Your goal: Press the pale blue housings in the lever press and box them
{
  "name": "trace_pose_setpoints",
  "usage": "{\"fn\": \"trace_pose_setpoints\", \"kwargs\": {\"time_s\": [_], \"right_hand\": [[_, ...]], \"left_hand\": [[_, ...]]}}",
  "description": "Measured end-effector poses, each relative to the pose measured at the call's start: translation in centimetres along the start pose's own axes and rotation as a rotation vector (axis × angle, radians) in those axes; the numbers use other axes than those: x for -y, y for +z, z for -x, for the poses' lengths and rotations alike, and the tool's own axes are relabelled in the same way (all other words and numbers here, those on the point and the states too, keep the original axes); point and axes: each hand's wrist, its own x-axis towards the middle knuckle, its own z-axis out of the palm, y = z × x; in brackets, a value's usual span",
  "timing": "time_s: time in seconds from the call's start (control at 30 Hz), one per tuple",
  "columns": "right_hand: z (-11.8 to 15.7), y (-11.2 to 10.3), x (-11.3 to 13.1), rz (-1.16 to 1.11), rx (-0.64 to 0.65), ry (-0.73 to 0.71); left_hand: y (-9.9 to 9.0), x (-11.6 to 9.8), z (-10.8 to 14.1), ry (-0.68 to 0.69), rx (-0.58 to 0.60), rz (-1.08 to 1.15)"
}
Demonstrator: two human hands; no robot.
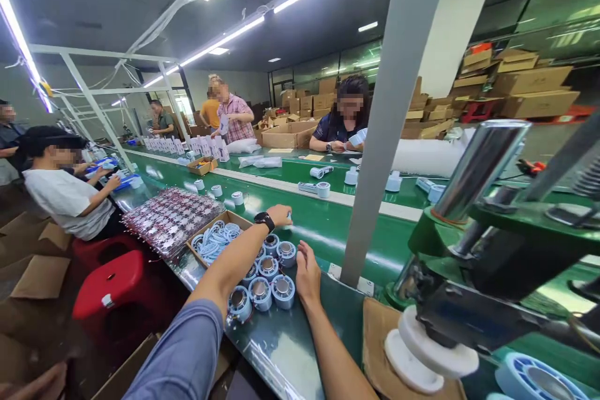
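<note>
My left hand, with a black watch at the wrist, reaches over the green conveyor belt. Its fingers are closed around a small light-blue piece, mostly hidden by the hand. My right hand is open, fingers slightly curved, at the right side of a cluster of round light-blue housings with metal discs in their tops. Whether it touches the nearest housing I cannot tell. Beyond my left forearm, a cardboard tray holds light-blue rings.
A green press with white round pads stands at right, near a grey post. Small white-blue cups sit on the belt. Left are stacked wired plates and a red stool. Co-workers work across and along the line.
</note>
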Motion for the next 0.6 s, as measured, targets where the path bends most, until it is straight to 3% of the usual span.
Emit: {"fn": "trace_pose_setpoints", "kwargs": {"time_s": [0.1,0.2,0.3,0.4,0.47,0.6], "right_hand": [[-0.2,-0.1,-0.1,-0.056,-0.073,0.05],[-0.8,-0.6,0.0,-0.102,-0.167,0.084],[-1.3,-1.7,0.5,-0.132,-0.264,0.095],[-1.2,-2.7,1.2,-0.151,-0.319,0.1],[-0.7,-3.1,1.6,-0.151,-0.302,0.107],[0.4,-3.4,2.0,-0.102,-0.148,0.121]], "left_hand": [[-1.6,-0.7,2.8,0.03,-0.089,0.003],[-2.1,-2.4,8.5,0.163,-0.088,0.041],[-0.1,-4.5,16.3,0.472,0.011,-0.019],[3.5,-6.2,22.6,0.657,-0.051,-0.222],[5.7,-6.7,24.8,0.606,-0.135,-0.277],[8.6,-6.8,26.8,0.343,-0.361,-0.163]]}}
